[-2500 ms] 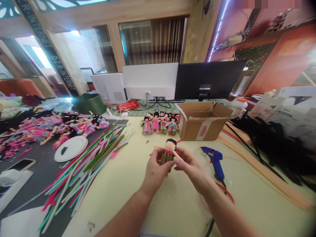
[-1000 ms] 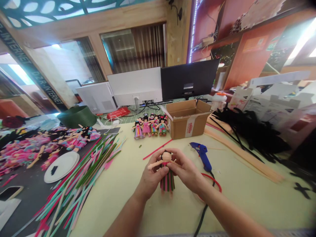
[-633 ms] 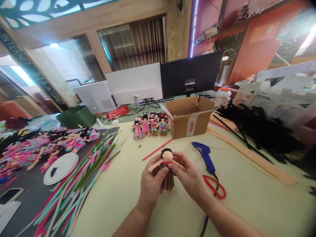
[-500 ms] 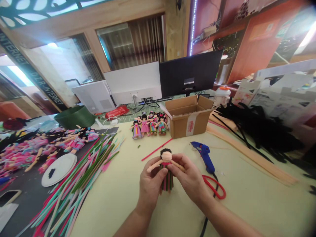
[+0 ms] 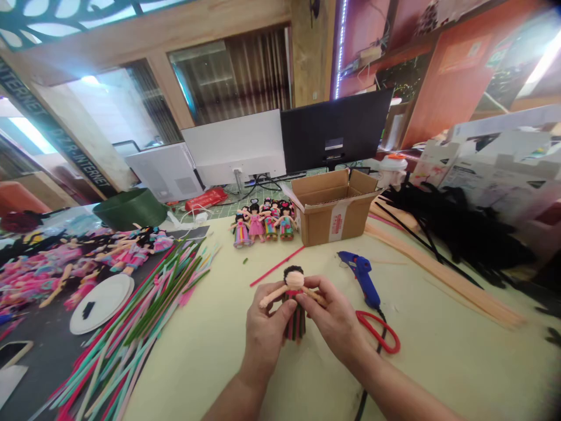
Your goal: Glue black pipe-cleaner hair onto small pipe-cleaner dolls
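So the pale yellow tabletop point(image 5: 210, 356) is pretty much being taken over by craft stuff. Its far side is being blocked off by a white monitor point(image 5: 232, 146) and a black monitor point(image 5: 337, 131), both being seen from behind. The space in front of the black one is being filled by an open cardboard box point(image 5: 319, 225), and the left side is being covered by a messy spread of fuzzy stems point(image 5: 149, 316). A little cluster of dolls point(image 5: 263, 222) is being seen just left of the box. Front and centre, one dark-haired doll point(image 5: 295, 280) is being clamped between the left hand point(image 5: 265, 327) and the right hand point(image 5: 335, 316) — both thumbs are being pressed on its chest, fingers behind, arms being spread sideways. Whether its feet are being rested on the table can't be told. Near the right hand a blue glue gun point(image 5: 363, 278) is being left untouched — ditto a thin red strip point(image 5: 276, 266) and a tiny green scrap point(image 5: 245, 261) beyond the hands.
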The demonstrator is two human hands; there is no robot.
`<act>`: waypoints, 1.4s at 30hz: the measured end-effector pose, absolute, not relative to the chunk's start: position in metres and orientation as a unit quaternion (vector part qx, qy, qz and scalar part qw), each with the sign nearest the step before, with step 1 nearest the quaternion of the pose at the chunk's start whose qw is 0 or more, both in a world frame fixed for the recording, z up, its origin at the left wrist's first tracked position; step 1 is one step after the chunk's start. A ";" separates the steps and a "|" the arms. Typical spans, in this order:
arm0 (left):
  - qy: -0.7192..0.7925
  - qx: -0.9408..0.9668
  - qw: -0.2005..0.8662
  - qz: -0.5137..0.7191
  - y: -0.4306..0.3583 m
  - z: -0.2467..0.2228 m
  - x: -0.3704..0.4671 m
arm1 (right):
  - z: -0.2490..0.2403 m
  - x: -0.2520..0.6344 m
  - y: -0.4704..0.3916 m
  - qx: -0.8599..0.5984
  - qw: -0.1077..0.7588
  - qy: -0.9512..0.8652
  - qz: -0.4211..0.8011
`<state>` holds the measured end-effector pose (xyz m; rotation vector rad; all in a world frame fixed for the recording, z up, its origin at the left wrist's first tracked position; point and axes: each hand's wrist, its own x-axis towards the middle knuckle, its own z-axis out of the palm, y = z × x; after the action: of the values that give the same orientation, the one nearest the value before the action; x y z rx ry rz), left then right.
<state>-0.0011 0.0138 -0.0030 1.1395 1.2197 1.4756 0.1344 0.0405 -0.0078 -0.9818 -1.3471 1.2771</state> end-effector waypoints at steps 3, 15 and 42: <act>0.491 0.455 0.450 0.591 0.013 -0.001 0.000 | -0.006 0.135 0.040 -0.397 0.503 -0.559 0.525; 0.487 0.418 0.493 0.587 0.013 -0.001 0.001 | -0.005 0.134 0.040 -0.417 0.517 -0.559 0.497; 0.459 0.388 0.524 0.603 0.016 -0.002 -0.001 | -0.008 0.135 0.045 -0.399 0.490 -0.524 0.572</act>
<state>-0.0015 0.0157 -0.0016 0.9295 1.0975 1.4439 0.1352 0.0449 -0.0076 -0.9681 -1.2717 1.3886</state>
